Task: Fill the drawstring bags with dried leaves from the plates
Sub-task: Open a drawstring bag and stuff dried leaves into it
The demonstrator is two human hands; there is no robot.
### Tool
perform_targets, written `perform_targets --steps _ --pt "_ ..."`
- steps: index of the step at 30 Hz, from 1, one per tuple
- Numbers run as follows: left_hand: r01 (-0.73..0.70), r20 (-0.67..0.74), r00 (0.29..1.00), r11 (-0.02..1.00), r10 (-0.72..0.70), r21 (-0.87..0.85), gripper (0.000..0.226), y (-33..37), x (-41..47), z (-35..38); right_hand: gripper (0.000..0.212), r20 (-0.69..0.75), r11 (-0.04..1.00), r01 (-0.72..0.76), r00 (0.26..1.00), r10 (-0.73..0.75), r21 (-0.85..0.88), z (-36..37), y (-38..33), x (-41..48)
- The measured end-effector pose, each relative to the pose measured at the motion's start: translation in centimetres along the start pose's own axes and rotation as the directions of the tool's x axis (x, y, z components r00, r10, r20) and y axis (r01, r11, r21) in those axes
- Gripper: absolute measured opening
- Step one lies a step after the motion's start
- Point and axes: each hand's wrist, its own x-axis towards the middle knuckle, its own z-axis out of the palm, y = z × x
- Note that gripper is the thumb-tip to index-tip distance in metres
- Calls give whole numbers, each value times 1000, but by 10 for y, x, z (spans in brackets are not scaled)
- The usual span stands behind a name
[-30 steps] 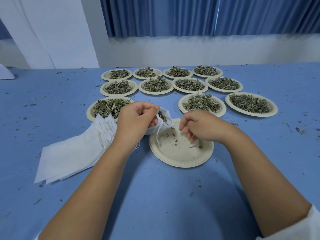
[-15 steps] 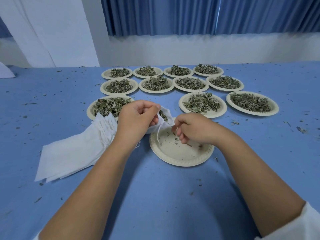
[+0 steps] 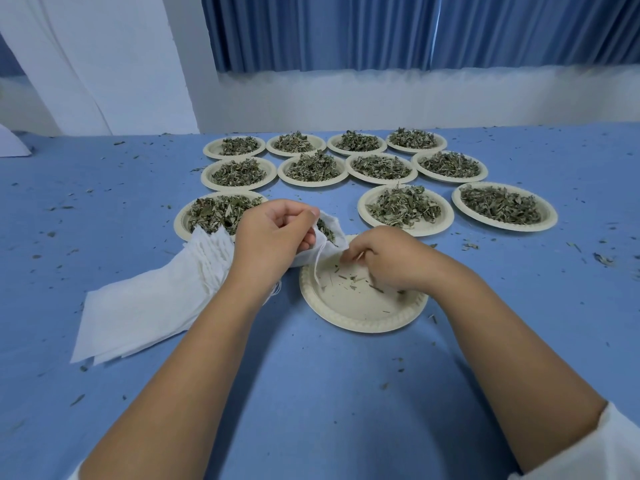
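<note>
1. Nearest, two bare forearms reach out over the blue surface (image 3: 311, 393), which is speckled with leaf crumbs; a white sleeve (image 3: 609, 445) shows at the right edge
2. The near paper plate (image 3: 349, 308) is almost bare, with only leaf scraps (image 3: 349, 278) lying on it; the right hand (image 3: 388, 258) is down on its far right part, grip bunched, fingers curled and pinching at those scraps, though how much it holds is hidden
3. Just to the left, the left hand (image 3: 273, 237) has its grip pinched on the hem of the drawstring bag (image 3: 337, 233), holding it above the plate's far left rim with the mouth turned toward the right hand; dried leaves show inside, and the loose drawstring (image 3: 316, 268) hangs down onto the plate
4. The bag looks like thin, soft, very light cloth that would collapse if let go; best held at the hem beside the mouth, not by the string, which would likely cinch it shut
5. The leaves look brittle and nearly weightless, likely to crumble and scatter, so small loose pinches over the plate suit them
6. Left of the left hand lies a fanned stack of empty bags (image 3: 149, 306), flat on the surface
7. Beyond, three rows of full plates (image 3: 405, 232) carry heaps of dried leaves (image 3: 403, 206)
8. Farthest, a white wall and a blue curtain (image 3: 415, 29)
</note>
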Motion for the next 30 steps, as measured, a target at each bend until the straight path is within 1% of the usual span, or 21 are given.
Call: perform_targets --steps 2,4,6,11,14,15,17,19,21,25,28,29,30 --pt "5 0 1000 1000 -5 -1 11 0 0 0 54 -31 994 37 999 -41 -98 2 0 4" --pt "3 2 1000 1000 -3 4 11 0 -1 0 51 -17 987 73 997 -76 -141 7 -1 5" --pt "-2 2 1000 1000 2 7 11 0 -1 0 54 10 990 78 997 -77 -117 10 -1 4" --pt "-7 3 1000 1000 7 7 11 1 -1 0 56 50 997 68 996 -70 26 -1 -3 -5" --pt "-7 7 1000 1000 7 6 12 0 0 -1 37 11 996 88 996 -88 -30 -12 -1 -12" --pt "-8 7 1000 1000 8 6 12 1 0 -1 30 23 997 71 997 -70 -42 -15 0 -14" --pt "-10 8 1000 1000 10 5 12 0 0 -1 19 119 999 10 993 -6 -38 -17 1 -19" --pt "-13 9 1000 1000 13 7 11 0 0 -1 17 190 997 -29 981 41 -69 -15 -1 -22" --pt "-17 12 1000 1000 17 7 11 0 0 -1 18 170 996 -18 985 32 -86 -10 -3 -20" --pt "-17 7 1000 1000 17 1 11 0 0 -1 22 70 998 31 997 -26 -63 -1 -8 -12" --pt "-16 9 1000 1000 16 9 12 0 0 0 34 -41 993 79 996 -82 -84 7 -10 -5" --pt "-16 8 1000 1000 16 11 12 0 0 0 33 -65 994 80 994 -85 -78 9 -10 -3" --pt "-15 7 1000 1000 15 9 12 0 0 0 27 -74 995 82 994 -86 -54 10 -9 -2"
